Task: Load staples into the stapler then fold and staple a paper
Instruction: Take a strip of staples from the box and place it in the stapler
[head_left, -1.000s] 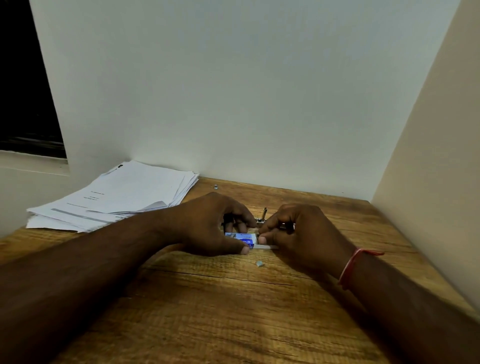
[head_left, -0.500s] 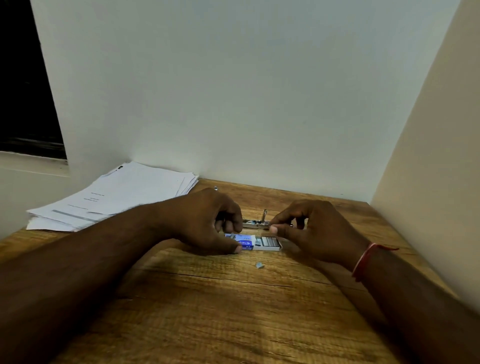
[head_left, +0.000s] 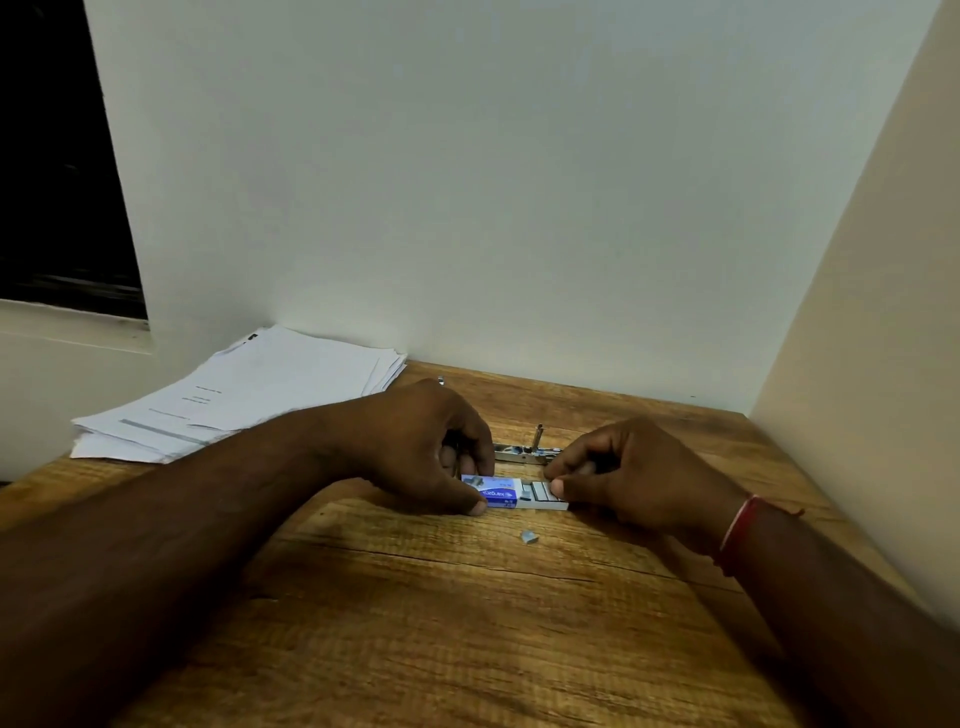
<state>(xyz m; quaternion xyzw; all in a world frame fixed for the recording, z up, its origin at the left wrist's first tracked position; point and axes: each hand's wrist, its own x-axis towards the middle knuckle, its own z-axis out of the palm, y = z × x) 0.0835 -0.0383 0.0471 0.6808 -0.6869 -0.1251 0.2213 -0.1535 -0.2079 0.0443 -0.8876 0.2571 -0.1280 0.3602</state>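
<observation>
Half-open blue-and-white staple box (head_left: 497, 494)

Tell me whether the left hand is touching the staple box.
Touching. In the head view the left hand has its thumb tip pressed against the near edge of the staple box, with no gap between them.

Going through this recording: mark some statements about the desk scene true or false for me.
The tray of the staple box is slid out, staples showing. True.
The paper stack lies right of the staple box. False: it lies left, by the wall.
A loose staple piece lies on the table nearer the camera than the box. True.
A red band is on the left wrist. False: it is on the right wrist.
The left hand holds the staple box. True.
</observation>
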